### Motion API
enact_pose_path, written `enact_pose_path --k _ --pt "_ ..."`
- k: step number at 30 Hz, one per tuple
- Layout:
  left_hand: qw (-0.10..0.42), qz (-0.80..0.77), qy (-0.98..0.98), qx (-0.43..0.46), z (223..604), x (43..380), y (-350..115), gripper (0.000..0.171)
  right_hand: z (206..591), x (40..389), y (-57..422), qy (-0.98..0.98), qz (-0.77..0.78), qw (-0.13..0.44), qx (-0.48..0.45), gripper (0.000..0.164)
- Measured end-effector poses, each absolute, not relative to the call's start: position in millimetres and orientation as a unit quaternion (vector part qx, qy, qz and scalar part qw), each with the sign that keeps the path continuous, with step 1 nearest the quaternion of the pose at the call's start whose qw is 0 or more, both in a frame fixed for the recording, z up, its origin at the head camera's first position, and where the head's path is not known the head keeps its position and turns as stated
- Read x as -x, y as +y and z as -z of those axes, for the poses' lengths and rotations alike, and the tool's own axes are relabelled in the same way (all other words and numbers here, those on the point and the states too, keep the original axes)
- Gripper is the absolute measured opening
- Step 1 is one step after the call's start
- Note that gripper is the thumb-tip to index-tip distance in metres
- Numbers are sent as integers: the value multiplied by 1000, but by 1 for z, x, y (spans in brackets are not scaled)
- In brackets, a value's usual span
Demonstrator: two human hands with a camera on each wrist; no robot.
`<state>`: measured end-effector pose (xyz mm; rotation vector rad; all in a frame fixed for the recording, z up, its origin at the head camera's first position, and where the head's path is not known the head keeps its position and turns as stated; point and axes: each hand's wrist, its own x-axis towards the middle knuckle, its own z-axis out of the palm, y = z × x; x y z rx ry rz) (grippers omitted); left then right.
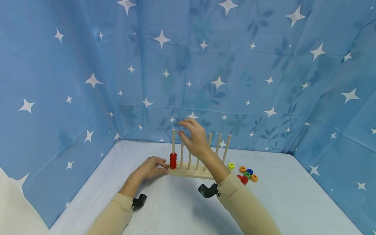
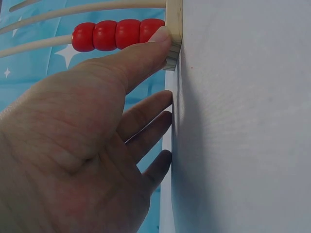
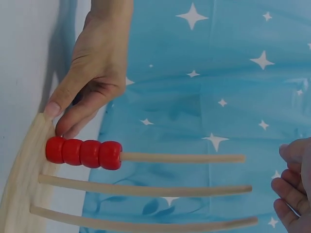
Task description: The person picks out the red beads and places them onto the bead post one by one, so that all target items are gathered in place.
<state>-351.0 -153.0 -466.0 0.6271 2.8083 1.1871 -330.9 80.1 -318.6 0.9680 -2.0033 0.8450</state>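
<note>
A wooden bead stand (image 1: 191, 173) with several upright pegs stands on the table. Several red beads (image 1: 173, 161) are stacked on its leftmost peg (image 1: 173, 140), whose upper part is bare. My left hand (image 1: 151, 168) pinches the left end of the stand's base, thumb (image 2: 159, 36) on the near side and index finger on the far side. Beside the top of the leftmost peg, my right hand (image 1: 194, 137) is raised with thumb and fingers curved apart. Nothing shows between them. In the right wrist view only the fingertips (image 3: 291, 191) of this hand appear, at the right edge.
Right of the stand lie loose beads: a yellow one (image 1: 231, 166), orange ones (image 1: 254, 178), a blue one (image 1: 249, 171), a green one (image 1: 247, 175) and red ones (image 1: 244, 180). My right forearm partly covers the stand's right end. A blue starred curtain (image 1: 188, 65) hangs behind the white table (image 1: 293, 195).
</note>
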Motion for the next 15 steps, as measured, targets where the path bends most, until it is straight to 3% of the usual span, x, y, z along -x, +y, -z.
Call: enact_pose_path --k 15 --pt "18 -386 901 -198 466 351 -151 19 337 309 102 -771 -371 380 -351 29"
